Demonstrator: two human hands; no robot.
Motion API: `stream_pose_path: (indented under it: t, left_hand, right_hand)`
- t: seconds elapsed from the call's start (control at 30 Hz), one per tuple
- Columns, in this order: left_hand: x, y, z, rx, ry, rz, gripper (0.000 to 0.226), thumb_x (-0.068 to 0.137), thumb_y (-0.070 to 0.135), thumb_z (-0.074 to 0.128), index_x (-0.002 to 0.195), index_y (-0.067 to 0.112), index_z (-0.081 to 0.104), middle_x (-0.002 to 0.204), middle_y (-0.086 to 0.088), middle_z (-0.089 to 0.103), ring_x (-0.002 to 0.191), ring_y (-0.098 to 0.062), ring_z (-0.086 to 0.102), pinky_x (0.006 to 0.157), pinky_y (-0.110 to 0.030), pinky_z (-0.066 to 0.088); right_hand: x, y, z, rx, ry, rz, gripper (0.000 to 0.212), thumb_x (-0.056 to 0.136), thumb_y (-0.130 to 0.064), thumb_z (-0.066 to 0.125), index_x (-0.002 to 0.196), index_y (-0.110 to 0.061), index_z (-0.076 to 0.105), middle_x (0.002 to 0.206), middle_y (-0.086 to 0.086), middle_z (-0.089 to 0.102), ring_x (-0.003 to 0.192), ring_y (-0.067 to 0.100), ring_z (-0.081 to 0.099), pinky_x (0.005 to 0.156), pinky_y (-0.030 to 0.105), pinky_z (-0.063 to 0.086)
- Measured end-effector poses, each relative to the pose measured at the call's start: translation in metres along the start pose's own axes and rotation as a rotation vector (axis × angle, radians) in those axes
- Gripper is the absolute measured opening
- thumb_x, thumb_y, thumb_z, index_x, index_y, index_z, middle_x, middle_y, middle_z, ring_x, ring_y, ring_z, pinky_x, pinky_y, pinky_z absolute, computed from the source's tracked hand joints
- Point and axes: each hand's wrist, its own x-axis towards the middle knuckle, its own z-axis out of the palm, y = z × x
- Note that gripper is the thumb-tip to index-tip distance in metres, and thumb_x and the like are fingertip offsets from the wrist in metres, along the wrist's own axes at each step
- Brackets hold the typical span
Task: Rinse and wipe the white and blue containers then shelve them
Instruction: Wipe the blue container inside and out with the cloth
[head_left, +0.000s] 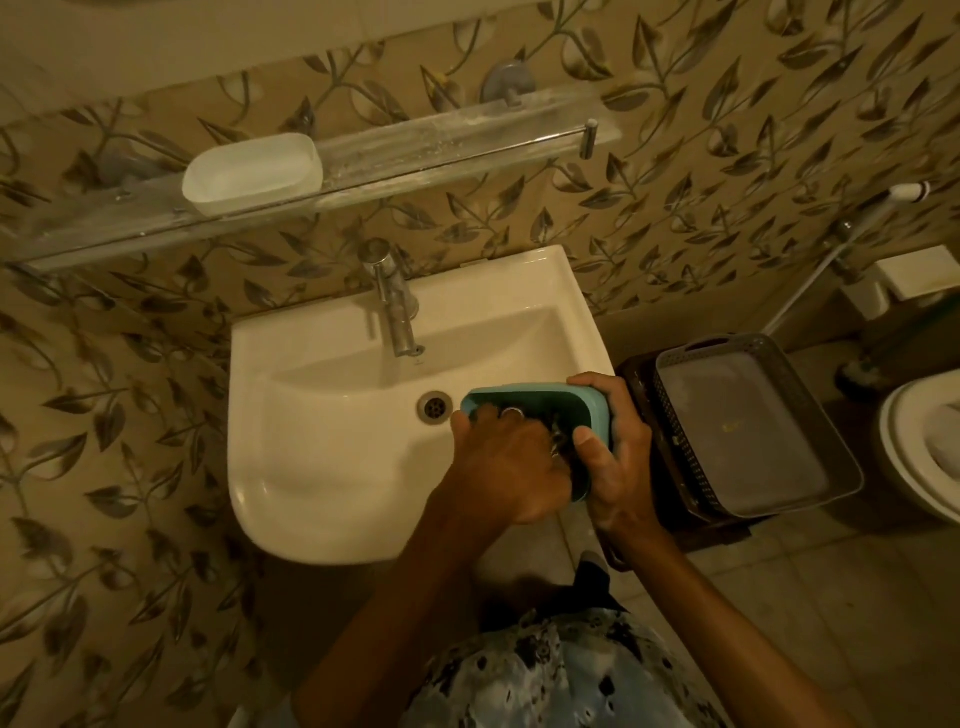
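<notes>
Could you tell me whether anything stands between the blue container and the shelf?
Nothing visible does: the shelf is bare right of the white container; the tap stands left of the blue container.

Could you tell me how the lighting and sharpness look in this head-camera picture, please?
Head view: dim, warm yellow light throughout; the wide-angle lens bends the shelf; small highlights glint on the tap; inside the blue container, around the left hand, it is dark and smeared.
</notes>
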Motion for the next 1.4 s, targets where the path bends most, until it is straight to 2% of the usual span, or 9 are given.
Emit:
stream_pose_path:
  t: [0.27, 0.53, 0.63, 0.73, 0.87, 1.07, 1.2, 1.3, 1.4]
  left_hand:
    - [0.005, -0.006, -0.01, -0.522, -0.047, 0.288, 0.029, 0.093, 0.03, 0.053, 0.121, 0.021, 0.051, 0.115, -0.002, 0.062, 0.101, -0.019, 0.059, 0.088, -0.039, 0.051]
    - [0.016, -0.014, 0.019, -1.108, 0.345, 0.269, 0.042, 0.073, 0.009, 0.078, 0.108, 0.022, 0.059, 0.104, 0.003, 0.066, 0.098, -0.009, 0.066, 0.083, -0.032, 0.058]
    - [0.021, -0.016, 0.022, -0.992, 0.508, 0.291, 0.034, 0.074, 0.004, 0.074, 0.103, 0.021, 0.068, 0.101, 0.005, 0.067, 0.097, -0.007, 0.064, 0.087, -0.031, 0.055]
    - [0.026, -0.014, 0.028, -0.497, 0.577, 0.321, 0.032, 0.074, 0.006, 0.068, 0.103, 0.018, 0.069, 0.105, -0.001, 0.062, 0.1, -0.016, 0.056, 0.09, -0.031, 0.047]
    - [0.031, -0.012, 0.034, -0.052, 0.488, 0.039, 0.035, 0.079, 0.026, 0.067, 0.114, 0.028, 0.063, 0.119, -0.002, 0.056, 0.113, -0.024, 0.048, 0.095, -0.04, 0.035]
    - [0.026, -0.01, 0.037, -0.114, 0.441, -0.093, 0.031, 0.083, 0.032, 0.061, 0.113, 0.025, 0.06, 0.118, -0.003, 0.061, 0.115, -0.027, 0.051, 0.098, -0.041, 0.038]
    - [0.024, -0.006, 0.027, -0.39, 0.36, 0.061, 0.032, 0.086, 0.013, 0.058, 0.118, 0.019, 0.059, 0.125, -0.005, 0.055, 0.12, -0.026, 0.047, 0.102, -0.043, 0.039]
    - [0.018, 0.004, 0.019, -0.505, 0.368, 0.2, 0.031, 0.087, 0.0, 0.055, 0.117, 0.007, 0.059, 0.123, -0.01, 0.052, 0.114, -0.024, 0.049, 0.101, -0.035, 0.04]
    - [0.019, -0.007, 0.009, -0.433, 0.138, 0.287, 0.023, 0.084, -0.001, 0.058, 0.106, 0.006, 0.063, 0.122, -0.009, 0.047, 0.111, -0.024, 0.048, 0.098, -0.038, 0.043]
  right_hand:
    - [0.002, 0.012, -0.001, 0.027, 0.088, 0.029, 0.035, 0.082, -0.043, 0.043, 0.111, -0.026, 0.053, 0.096, -0.021, 0.06, 0.084, 0.002, 0.061, 0.072, 0.013, 0.048]
    - [0.006, 0.015, 0.0, 0.082, 0.097, 0.109, 0.037, 0.083, -0.044, 0.044, 0.111, -0.021, 0.052, 0.093, -0.018, 0.066, 0.084, 0.0, 0.065, 0.069, 0.013, 0.051]
    - [0.002, 0.014, 0.008, 0.098, 0.076, 0.225, 0.043, 0.079, -0.05, 0.042, 0.11, -0.022, 0.054, 0.096, -0.008, 0.065, 0.087, 0.001, 0.065, 0.069, 0.014, 0.052]
    - [0.003, 0.015, 0.012, 0.084, 0.054, 0.289, 0.04, 0.076, -0.055, 0.041, 0.106, -0.031, 0.053, 0.099, -0.005, 0.064, 0.09, 0.008, 0.065, 0.072, 0.018, 0.053]
    - [0.002, 0.017, 0.007, 0.035, 0.042, 0.265, 0.053, 0.074, -0.055, 0.043, 0.113, -0.02, 0.053, 0.1, 0.0, 0.061, 0.091, 0.007, 0.063, 0.07, 0.016, 0.054]
    - [0.0, 0.016, 0.01, 0.016, 0.013, 0.195, 0.049, 0.078, -0.053, 0.044, 0.11, -0.018, 0.055, 0.095, -0.006, 0.061, 0.085, -0.001, 0.062, 0.068, 0.013, 0.051]
    - [0.009, 0.016, 0.009, 0.044, -0.003, 0.237, 0.038, 0.078, -0.053, 0.042, 0.105, -0.029, 0.056, 0.092, -0.007, 0.064, 0.084, 0.0, 0.064, 0.07, 0.016, 0.053]
    - [0.017, 0.017, 0.009, 0.058, -0.033, 0.291, 0.046, 0.081, -0.051, 0.04, 0.109, -0.019, 0.058, 0.095, -0.001, 0.066, 0.089, 0.011, 0.066, 0.076, 0.023, 0.055]
    - [0.02, 0.017, 0.003, 0.046, -0.108, 0.365, 0.03, 0.087, -0.043, 0.04, 0.099, -0.024, 0.059, 0.088, -0.001, 0.067, 0.078, 0.009, 0.068, 0.059, 0.027, 0.055]
